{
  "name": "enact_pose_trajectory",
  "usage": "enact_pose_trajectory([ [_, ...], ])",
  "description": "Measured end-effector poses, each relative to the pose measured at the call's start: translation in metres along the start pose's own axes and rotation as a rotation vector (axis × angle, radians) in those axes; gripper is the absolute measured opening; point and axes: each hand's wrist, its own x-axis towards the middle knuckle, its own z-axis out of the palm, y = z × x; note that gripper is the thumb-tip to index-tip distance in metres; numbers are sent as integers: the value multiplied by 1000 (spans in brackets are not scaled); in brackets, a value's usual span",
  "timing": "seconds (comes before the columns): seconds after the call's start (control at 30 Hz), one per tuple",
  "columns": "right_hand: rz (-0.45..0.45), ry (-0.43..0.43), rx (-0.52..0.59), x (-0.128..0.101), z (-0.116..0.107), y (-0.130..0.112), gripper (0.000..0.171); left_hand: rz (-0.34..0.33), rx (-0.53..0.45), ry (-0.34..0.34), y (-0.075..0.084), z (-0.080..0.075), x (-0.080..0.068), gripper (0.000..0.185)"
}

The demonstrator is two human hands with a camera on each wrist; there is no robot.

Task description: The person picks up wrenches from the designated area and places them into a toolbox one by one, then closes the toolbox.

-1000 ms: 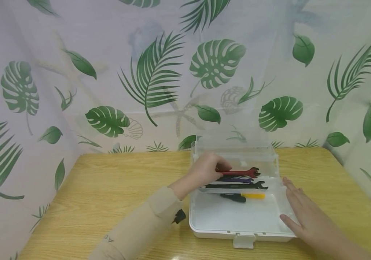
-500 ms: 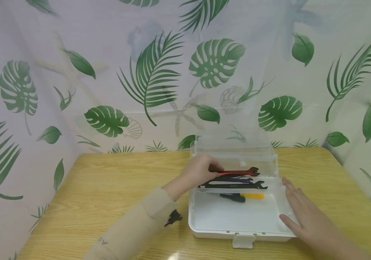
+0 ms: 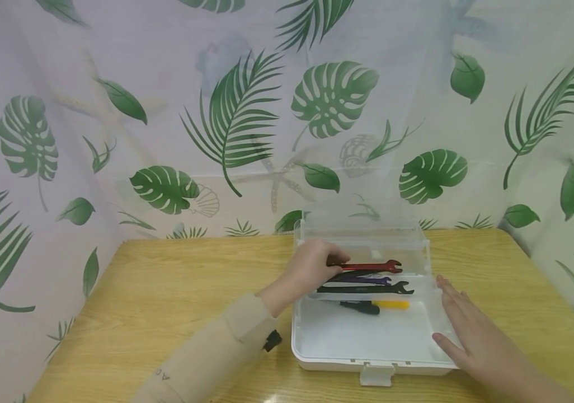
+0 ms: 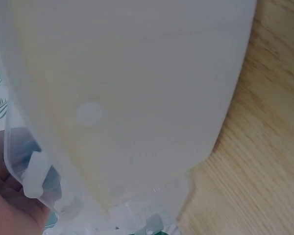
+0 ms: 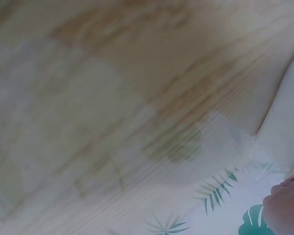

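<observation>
Just right of the frame's centre in the head view, a white plastic toolbox with a clear raised lid [image 3: 317, 358] sits open on the light wooden table [image 3: 166, 291]. The left hand [image 3: 312, 266] reaches in from the lower left, fingers curled round the handle end of a red flat wrench [image 3: 372, 267] lying in the box's upper tray. Just below it lie a purple wrench [image 3: 367, 279] and a black wrench [image 3: 367, 289], with a yellow-and-black screwdriver [image 3: 375, 305] beneath them. The right hand [image 3: 468, 330] lies flat, fingers straight, against the box's right edge, holding nothing.
</observation>
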Motion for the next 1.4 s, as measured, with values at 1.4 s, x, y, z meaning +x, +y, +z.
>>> enact_pose_trajectory([
  [1.4, 31, -29, 16, -1, 0, -3, 87, -9, -229, 38, -32, -33, -32, 16],
])
